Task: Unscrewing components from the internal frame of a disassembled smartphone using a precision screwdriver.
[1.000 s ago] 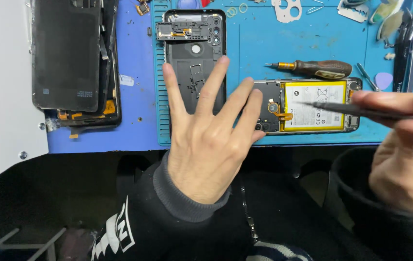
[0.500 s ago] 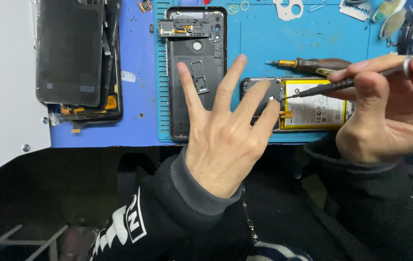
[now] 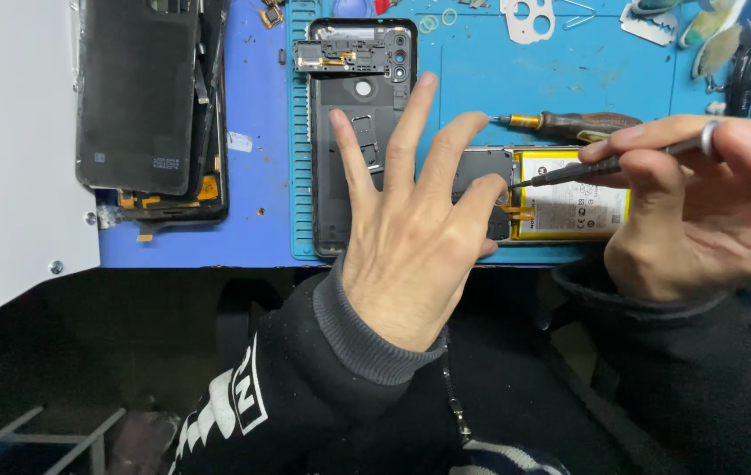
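The left hand (image 3: 410, 233) lies spread wide and flat, its fingers fanned over the opened phone (image 3: 534, 195) and holding nothing. The right hand (image 3: 701, 207), at three o'clock from it, pinches a thin screwdriver (image 3: 604, 164) whose tip meets the phone beside the yellow battery (image 3: 573, 207). A black back cover (image 3: 349, 141) lies at eleven o'clock on the blue mat (image 3: 481, 79), and a brown-handled screwdriver (image 3: 573, 125) rests at twelve o'clock from the phone.

Stacked dark phone panels (image 3: 142, 105) lie left; a brown-handled screwdriver (image 3: 582, 123) rests on the blue mat (image 3: 516, 70)
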